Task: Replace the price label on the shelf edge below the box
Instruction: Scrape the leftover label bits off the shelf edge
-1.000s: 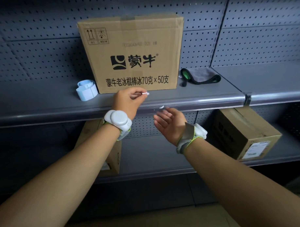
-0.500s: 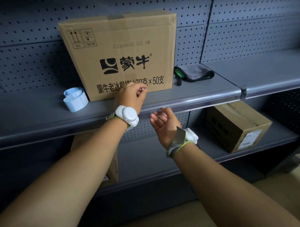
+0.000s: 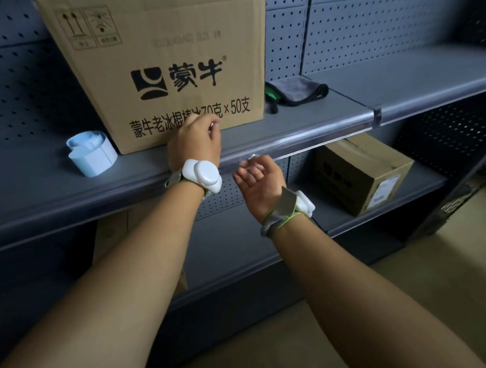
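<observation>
Cardboard box (image 3: 160,68) touches left hand (image 3: 193,143).

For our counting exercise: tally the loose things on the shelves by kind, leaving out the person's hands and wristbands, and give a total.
Cardboard boxes: 3, namely the big box on the upper shelf, the small box lower right, and the hidden box lower left, mostly behind the left arm.
Label rolls: 1, the roll.
Cloths: 1, the cloth.
Total: 5
</observation>
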The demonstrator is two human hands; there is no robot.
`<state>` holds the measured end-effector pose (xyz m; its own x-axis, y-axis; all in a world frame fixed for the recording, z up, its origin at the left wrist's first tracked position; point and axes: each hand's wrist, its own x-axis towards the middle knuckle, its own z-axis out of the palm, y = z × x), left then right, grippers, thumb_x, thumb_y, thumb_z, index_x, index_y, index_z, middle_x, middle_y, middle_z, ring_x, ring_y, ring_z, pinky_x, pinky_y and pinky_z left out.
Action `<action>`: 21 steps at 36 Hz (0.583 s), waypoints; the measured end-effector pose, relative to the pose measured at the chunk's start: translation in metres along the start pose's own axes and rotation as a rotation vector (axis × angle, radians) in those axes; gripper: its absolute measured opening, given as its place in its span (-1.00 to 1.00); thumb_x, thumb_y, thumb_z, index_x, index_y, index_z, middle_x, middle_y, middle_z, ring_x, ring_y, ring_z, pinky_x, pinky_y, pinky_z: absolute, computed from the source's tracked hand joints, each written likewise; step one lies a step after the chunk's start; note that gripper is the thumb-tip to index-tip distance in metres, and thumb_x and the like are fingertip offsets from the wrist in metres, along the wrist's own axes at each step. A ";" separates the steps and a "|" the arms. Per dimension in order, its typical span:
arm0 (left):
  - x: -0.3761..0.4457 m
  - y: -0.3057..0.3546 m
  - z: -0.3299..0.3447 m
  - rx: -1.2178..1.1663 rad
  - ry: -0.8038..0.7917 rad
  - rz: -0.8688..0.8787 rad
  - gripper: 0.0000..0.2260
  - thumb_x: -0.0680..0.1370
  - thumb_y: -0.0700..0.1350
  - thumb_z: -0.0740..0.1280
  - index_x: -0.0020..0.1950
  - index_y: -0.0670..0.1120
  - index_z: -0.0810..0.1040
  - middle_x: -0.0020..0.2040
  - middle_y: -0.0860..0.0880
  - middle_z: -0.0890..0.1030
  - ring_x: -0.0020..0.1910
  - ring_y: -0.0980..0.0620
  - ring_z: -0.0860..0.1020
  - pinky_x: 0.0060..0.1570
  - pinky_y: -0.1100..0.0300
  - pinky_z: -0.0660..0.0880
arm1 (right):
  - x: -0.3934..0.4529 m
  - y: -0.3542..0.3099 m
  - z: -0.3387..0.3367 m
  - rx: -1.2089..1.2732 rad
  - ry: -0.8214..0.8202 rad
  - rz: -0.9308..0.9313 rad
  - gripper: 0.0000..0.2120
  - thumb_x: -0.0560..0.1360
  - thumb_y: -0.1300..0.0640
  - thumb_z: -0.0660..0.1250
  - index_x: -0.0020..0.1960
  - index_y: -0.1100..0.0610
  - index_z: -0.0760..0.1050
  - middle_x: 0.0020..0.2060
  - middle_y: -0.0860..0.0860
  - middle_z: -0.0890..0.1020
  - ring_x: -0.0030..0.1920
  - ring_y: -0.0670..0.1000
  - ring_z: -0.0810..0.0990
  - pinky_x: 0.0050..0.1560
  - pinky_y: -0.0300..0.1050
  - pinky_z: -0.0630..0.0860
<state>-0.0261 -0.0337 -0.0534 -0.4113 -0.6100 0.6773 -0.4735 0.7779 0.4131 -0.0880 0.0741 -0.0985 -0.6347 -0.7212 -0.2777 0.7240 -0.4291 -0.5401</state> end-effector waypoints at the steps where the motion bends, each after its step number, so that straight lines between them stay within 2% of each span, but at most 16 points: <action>1: 0.000 0.000 0.000 0.006 0.004 0.002 -0.84 0.56 -0.06 0.24 0.00 0.09 0.61 -0.02 0.03 0.61 -0.22 -0.03 0.59 -0.37 0.23 0.32 | 0.000 0.001 0.000 0.008 -0.006 -0.003 -0.82 0.49 0.23 0.24 -0.30 0.16 0.43 -0.42 0.04 0.57 -0.42 0.00 0.53 -0.18 -0.14 0.56; 9: -0.001 0.002 0.000 0.015 0.010 0.003 -0.83 0.55 -0.09 0.24 -0.01 0.06 0.62 -0.01 0.00 0.61 -0.23 -0.09 0.59 -0.38 0.21 0.33 | 0.004 0.005 0.007 0.042 0.055 -0.017 -0.81 0.49 0.19 0.25 -0.30 0.14 0.41 -0.47 0.03 0.50 -0.56 -0.03 0.41 -0.35 -0.19 0.47; 21: -0.002 0.003 0.001 0.039 0.003 0.015 -0.81 0.57 -0.08 0.22 0.04 0.05 0.61 0.02 -0.01 0.60 -0.17 -0.13 0.59 -0.33 0.07 0.50 | 0.003 0.003 0.004 0.035 0.052 -0.030 -0.87 0.47 0.27 0.24 -0.26 0.18 0.43 -0.45 0.06 0.53 -0.51 -0.01 0.42 -0.29 -0.15 0.48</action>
<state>-0.0270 -0.0304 -0.0545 -0.4160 -0.5976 0.6854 -0.4976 0.7805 0.3785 -0.0866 0.0682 -0.0977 -0.6686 -0.6788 -0.3036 0.7130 -0.4692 -0.5210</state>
